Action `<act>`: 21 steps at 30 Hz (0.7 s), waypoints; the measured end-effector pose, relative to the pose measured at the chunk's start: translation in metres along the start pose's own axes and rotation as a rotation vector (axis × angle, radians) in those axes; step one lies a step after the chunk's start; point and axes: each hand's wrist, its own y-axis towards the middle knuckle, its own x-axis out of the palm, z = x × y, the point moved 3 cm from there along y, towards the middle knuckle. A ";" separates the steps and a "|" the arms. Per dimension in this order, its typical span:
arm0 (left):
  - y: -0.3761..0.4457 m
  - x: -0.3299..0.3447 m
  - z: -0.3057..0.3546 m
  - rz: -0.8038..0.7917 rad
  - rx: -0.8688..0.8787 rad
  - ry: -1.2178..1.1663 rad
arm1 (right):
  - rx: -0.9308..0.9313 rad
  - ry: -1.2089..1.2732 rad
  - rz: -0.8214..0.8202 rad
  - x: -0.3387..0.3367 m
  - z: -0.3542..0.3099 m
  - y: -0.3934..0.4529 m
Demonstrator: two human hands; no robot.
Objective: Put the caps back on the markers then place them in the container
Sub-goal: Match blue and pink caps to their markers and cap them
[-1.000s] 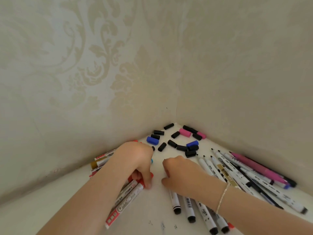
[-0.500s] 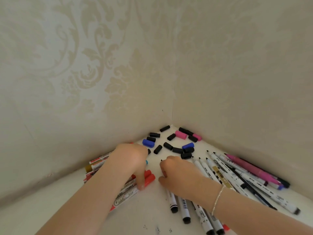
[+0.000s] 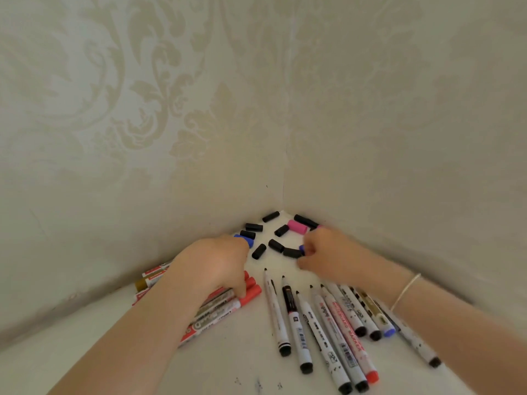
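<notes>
- Head view: the right hand has moved off the uncapped white markers up to the loose caps in the corner, fingers pinching a small blue plastic cap, so capping looks about to start.
- The left hand still presses down on the red-capped markers; its fingertips are hidden, so its grip is hard to call.
- No container is in view.

Soft, even, dim light; faint shadows; slight blur; wide-angle bending at edges

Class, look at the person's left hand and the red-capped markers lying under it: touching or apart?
Touching. The head view shows the left hand resting on the red-capped markers, one fingertip pressed on them beside the red caps.
</notes>
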 end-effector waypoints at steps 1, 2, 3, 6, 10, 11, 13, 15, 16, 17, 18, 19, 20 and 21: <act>0.000 -0.003 0.001 0.061 0.013 -0.021 | 0.052 -0.031 -0.053 -0.012 0.012 0.001; 0.001 -0.006 0.004 0.133 0.035 -0.043 | 0.104 -0.062 -0.113 -0.022 0.025 0.001; 0.002 -0.008 0.007 0.200 0.068 -0.068 | 0.150 -0.086 -0.171 -0.028 0.036 0.000; 0.006 -0.010 0.018 0.298 0.174 -0.176 | 0.223 -0.107 -0.244 -0.028 0.055 -0.001; 0.009 -0.006 0.027 0.331 0.244 -0.235 | 0.198 -0.121 -0.201 -0.008 0.059 0.000; 0.009 -0.005 0.028 0.340 0.254 -0.244 | 0.186 -0.123 -0.184 -0.004 0.058 0.001; 0.009 -0.005 0.028 0.358 0.264 -0.265 | 0.183 -0.115 -0.135 0.002 0.057 0.002; 0.009 -0.006 0.029 0.375 0.266 -0.294 | 0.181 -0.103 -0.091 0.003 0.055 0.003; 0.009 -0.006 0.029 0.385 0.269 -0.321 | 0.181 -0.097 -0.078 0.003 0.053 0.004; 0.010 -0.007 0.030 0.397 0.278 -0.361 | 0.192 -0.081 -0.076 0.003 0.053 0.005; 0.010 -0.007 0.031 0.406 0.287 -0.418 | 0.210 -0.047 -0.079 0.002 0.053 0.005; 0.010 -0.007 0.032 0.408 0.294 -0.495 | 0.226 -0.002 -0.074 -0.002 0.052 0.006; 0.010 -0.007 0.033 0.401 0.295 -0.589 | 0.235 0.053 -0.054 -0.008 0.051 0.007; 0.011 -0.008 0.034 0.391 0.292 -0.695 | 0.237 0.123 -0.023 -0.016 0.050 0.007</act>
